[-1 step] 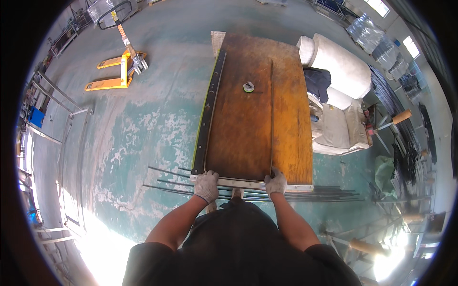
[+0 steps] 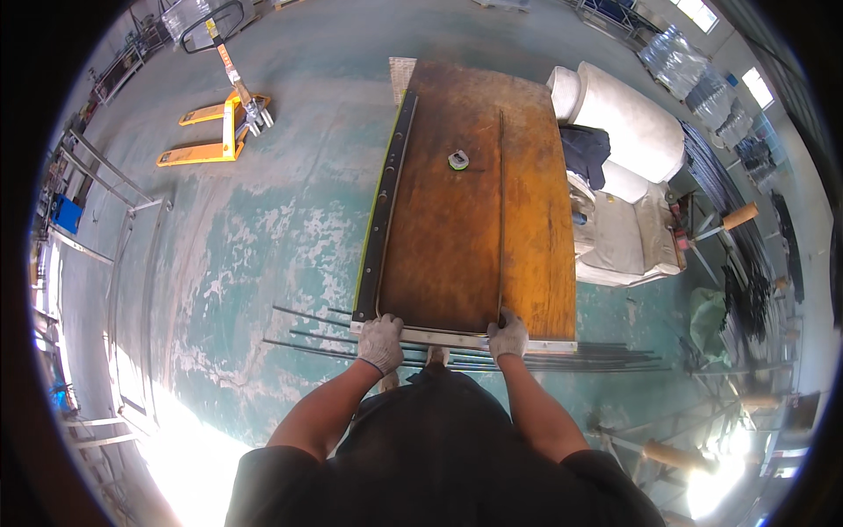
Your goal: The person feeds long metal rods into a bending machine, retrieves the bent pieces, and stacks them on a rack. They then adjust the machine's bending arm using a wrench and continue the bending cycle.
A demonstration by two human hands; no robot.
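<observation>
At the near edge of a wooden table (image 2: 540, 220), gloved left hand (image 2: 381, 342) and right hand (image 2: 508, 337) curl at the corners of a thin bent rod (image 2: 501, 220) lying on top; it looks light, springy, best held there; whether fingers pinch it, I cannot tell.

Both gloved hands (image 2: 380, 344) curled; forearms (image 2: 332, 406) angled inward

Left hand (image 2: 381, 343) and right hand (image 2: 508, 337), gloved: fingertips were partly hidden. Thin rod (image 2: 501, 220): stretches beneath both gloves were covered. Dark bars (image 2: 303, 315), floor below the grip: middles were masked by board (image 2: 439, 246) and body. Tape measure (image 2: 458, 160), beyond the grip: markings were too small. Dark shirt (image 2: 439, 448), behind the grip: was cut off by the lower edge.
</observation>
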